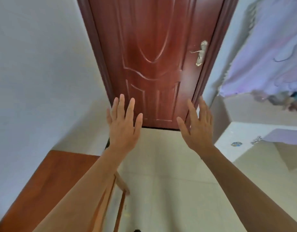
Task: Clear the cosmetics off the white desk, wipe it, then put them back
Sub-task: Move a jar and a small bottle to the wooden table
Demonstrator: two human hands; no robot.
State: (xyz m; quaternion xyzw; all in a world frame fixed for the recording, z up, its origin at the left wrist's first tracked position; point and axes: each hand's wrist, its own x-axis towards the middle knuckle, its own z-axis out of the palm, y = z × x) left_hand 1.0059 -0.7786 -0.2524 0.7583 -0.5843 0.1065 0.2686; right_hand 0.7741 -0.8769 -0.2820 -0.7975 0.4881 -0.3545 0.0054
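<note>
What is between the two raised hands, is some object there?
No object. In the head view the gap between the left hand and the right hand shows only the red-brown door and pale floor behind.

- Home interior, likely a bedroom or hallway.
- Reddish panelled wooden door (152, 64) with ornate brass lever handle (200, 53).
- Plain white walls (35, 72), pale tiled floor (169, 181).
- Lilac fabric (270, 47) hung at right.

At far centre, door (152, 64), with handle (200, 53) on its right side. At left, wall (35, 72), with left worktop (52, 181) near, beneath it. On the right worktop (241, 131), small items (236, 144); behind it, hanging cloth (270, 56). Between the worktops, floor (161, 164), reaching the door.
</note>
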